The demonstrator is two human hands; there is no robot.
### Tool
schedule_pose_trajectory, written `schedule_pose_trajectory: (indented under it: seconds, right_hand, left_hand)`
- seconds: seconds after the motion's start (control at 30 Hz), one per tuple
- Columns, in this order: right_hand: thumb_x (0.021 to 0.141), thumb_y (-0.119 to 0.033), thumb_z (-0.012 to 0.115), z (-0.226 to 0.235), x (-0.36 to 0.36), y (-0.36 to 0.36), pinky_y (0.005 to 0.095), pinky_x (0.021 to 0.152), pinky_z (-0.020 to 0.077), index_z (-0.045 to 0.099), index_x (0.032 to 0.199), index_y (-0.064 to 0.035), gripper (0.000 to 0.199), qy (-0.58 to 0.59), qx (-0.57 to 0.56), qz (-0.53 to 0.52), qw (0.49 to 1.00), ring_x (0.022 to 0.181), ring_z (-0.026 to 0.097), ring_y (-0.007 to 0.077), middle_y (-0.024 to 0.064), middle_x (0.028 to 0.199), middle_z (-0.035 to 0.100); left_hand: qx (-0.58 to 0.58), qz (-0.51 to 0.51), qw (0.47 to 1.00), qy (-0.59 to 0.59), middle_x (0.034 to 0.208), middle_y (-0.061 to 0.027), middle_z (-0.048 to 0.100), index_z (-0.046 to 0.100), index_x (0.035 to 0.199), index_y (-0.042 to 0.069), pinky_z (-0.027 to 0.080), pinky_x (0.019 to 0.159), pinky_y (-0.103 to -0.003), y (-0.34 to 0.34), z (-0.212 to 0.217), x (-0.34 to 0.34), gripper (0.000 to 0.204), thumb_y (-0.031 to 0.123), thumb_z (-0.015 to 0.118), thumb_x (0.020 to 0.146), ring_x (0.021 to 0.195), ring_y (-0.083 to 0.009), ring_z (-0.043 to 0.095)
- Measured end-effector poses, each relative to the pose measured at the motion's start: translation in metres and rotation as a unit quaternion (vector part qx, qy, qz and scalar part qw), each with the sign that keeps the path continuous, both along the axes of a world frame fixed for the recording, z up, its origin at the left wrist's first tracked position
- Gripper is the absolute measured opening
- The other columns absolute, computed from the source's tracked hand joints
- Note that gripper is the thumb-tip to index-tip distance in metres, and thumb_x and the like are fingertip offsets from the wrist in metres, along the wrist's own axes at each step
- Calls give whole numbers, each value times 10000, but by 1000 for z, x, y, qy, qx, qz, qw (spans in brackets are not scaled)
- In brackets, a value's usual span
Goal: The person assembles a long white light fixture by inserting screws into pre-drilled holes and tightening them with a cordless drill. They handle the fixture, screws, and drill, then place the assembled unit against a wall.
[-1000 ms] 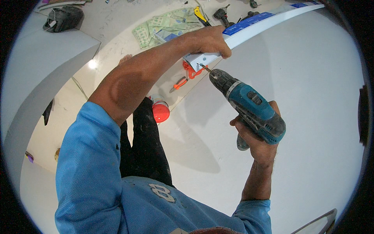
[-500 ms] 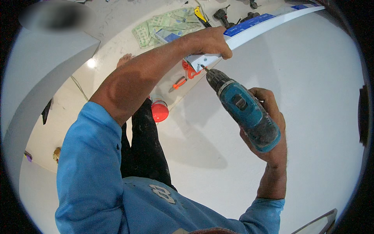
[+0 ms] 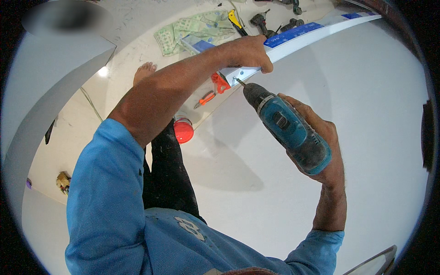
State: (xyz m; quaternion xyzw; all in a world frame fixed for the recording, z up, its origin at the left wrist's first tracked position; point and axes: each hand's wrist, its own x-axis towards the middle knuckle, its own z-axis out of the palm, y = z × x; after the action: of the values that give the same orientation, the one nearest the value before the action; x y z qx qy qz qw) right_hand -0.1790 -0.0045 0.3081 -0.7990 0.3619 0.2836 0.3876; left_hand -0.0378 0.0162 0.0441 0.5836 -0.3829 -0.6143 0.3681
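Observation:
My left hand is closed over a long white rail with strips of blue film, near its close end. In my right hand is a teal and black cordless drill, gripped from the right side; its handle is hidden beneath the body. A thin drill bit points up-left at the rail's end. Its tip is at or just beside a small metal screw or hole there; actual contact cannot be made out. A second small round fastener or hole shows slightly farther along the rail.
Below lie orange-handled pliers, a red-lidded tub by my leg, and a patterned green cloth. A yellow utility knife and dark power tools lie beyond the rail. A white wall stands on the right.
My right hand and forearm have shifted slightly right, and a finger now stretches farther forward along the drill. The bit stays at the rail's end. My left hand keeps its hold.

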Motion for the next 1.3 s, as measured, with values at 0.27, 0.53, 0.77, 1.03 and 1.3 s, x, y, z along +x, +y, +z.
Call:
schedule_pose_trajectory:
  seconds: [0.27, 0.53, 0.77, 1.03, 1.3]
  right_hand:
    - [819, -88, 813, -1, -2, -5, 516, 1059, 600, 617, 1481, -121, 691, 7, 13, 9, 1000, 1126, 766, 306, 160, 1318, 741]
    - [854, -228, 834, -9, -5, -16, 509, 1012, 625, 619, 1481, -143, 668, 30, 0, 55, 998, 1080, 783, 267, 171, 1282, 752]
    - [862, -213, 821, -6, 3, -31, 474, 984, 638, 609, 1495, -165, 669, 29, 13, 114, 993, 985, 800, 260, 140, 1198, 784]
    - [853, -209, 853, -10, 2, -33, 464, 1017, 628, 588, 1516, -186, 715, 36, -1, 111, 993, 1010, 794, 267, 134, 1186, 787]
    - [796, -200, 828, -17, 8, -43, 478, 930, 660, 617, 1497, -158, 734, 19, 3, 154, 988, 881, 804, 249, 144, 1057, 806]
  left_hand:
    - [3, 2, 1000, 2, 1104, -277, 732, 603, 1304, -109, 611, 791, -428, -2, -2, 0, 864, 291, 817, 569, 951, -346, 744]
    - [-5, 11, 1000, 5, 1070, -286, 726, 610, 1279, -118, 608, 774, -418, 1, -1, -1, 841, 290, 798, 568, 934, -353, 740]
    - [-16, 36, 999, -4, 1026, -278, 733, 639, 1249, -107, 603, 746, -421, 1, -5, -9, 814, 287, 797, 555, 897, -355, 742]
    - [-15, 30, 999, 7, 1043, -272, 728, 627, 1257, -117, 602, 739, -421, 4, 2, -4, 819, 278, 790, 559, 907, -338, 740]
    - [-7, 15, 1000, -2, 1056, -287, 720, 576, 1300, -138, 609, 750, -421, 0, -7, -7, 877, 286, 794, 565, 925, -355, 745]
